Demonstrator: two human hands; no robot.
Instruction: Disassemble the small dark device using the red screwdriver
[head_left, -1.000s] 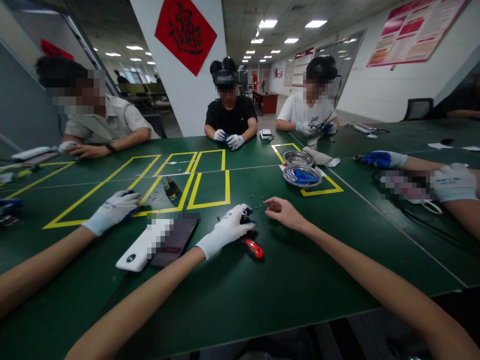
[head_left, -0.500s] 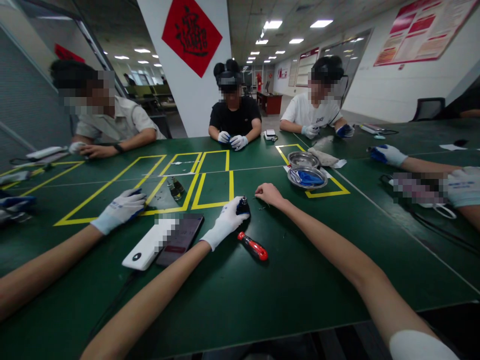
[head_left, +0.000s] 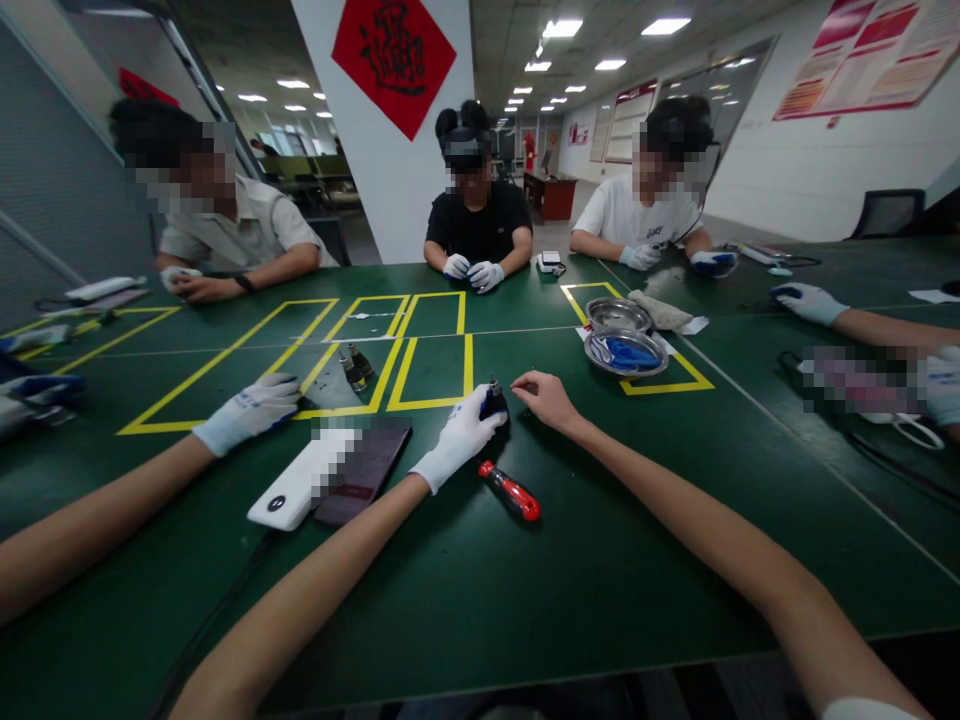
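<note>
My left hand, in a white glove with blue on the palm side, is wrapped round a black piece with a metal tip pointing up. Just right of that tip is my bare right hand, thumb and forefinger brought together and the other fingers curled. Whatever sits between those fingertips is too small to make out. A red and black screwdriver handle lies on the green table, just below my left hand. Two dark pieces with metal tips stand further left.
A white power bank and a dark phone lie left of my forearm. A co-worker's gloved hand rests beyond them. Metal bowls, one holding blue material, stand at right. Yellow tape marks rectangles. Several people sit around.
The view has shifted slightly. My right hand has come a little closer to the metal tip, and the small bits seen beneath it before no longer show. My left hand keeps its grip.
</note>
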